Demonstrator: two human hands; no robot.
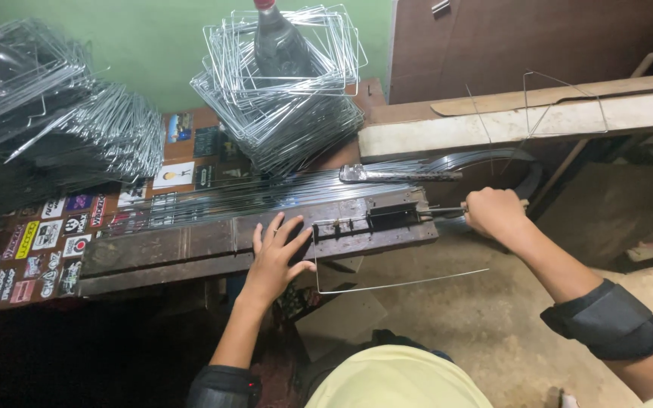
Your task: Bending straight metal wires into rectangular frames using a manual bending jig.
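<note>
Left hand (pixel 275 253), fingers spread flat, pins bent wire (pixel 387 285) at frame centre on worktop (pixel 153 257); right hand (pixel 495 213), fingers clamped on lever handle (pixel 447 212), risks slipped wire, pinched fingertips near jig (pixel 387 217); wire-frame stack (pixel 281 98) behind may topple.

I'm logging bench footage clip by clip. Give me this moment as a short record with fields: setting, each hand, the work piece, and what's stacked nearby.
setting: wooden bench against a green wall
left hand: flat, fingers spread, on the bench's metal jig
right hand: closed around the jig's lever handle
work piece: thin bent wire hanging off the jig's front edge
nearby: stack of square wire frames around a bottle; straight wire rods
</note>
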